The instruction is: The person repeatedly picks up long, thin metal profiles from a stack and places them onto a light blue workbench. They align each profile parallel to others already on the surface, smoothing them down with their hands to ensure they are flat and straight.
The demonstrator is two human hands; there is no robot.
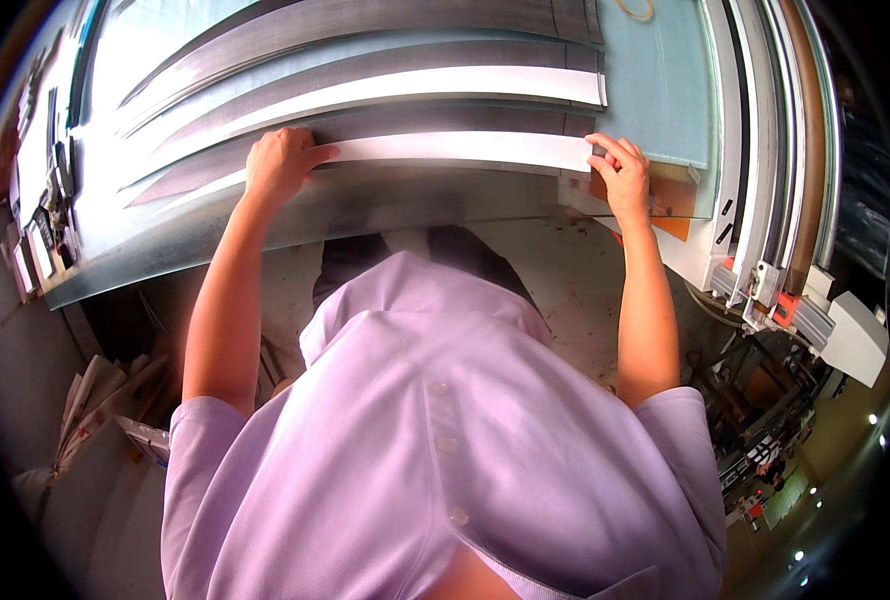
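Observation:
A long white strip [465,148] lies along a dark grey strip [485,118] near the front edge of a glass-topped table. My left hand [283,165] is closed on the strip toward its left part, thumb pointing right along it. At the strip's right end, my right hand [622,178] pinches the corner between thumb and fingers. A small dark patch shows between those fingertips; what it is I cannot make out. Farther back lies a second dark strip with a white strip [465,82] on it.
More dark grey sheets [385,35] lie at the back. A metal rail [765,150] runs along the right side, with a clamp-like fitting [765,285] at its near end. An orange-brown piece [673,195] sits by my right hand. Small tools [57,200] line the left edge.

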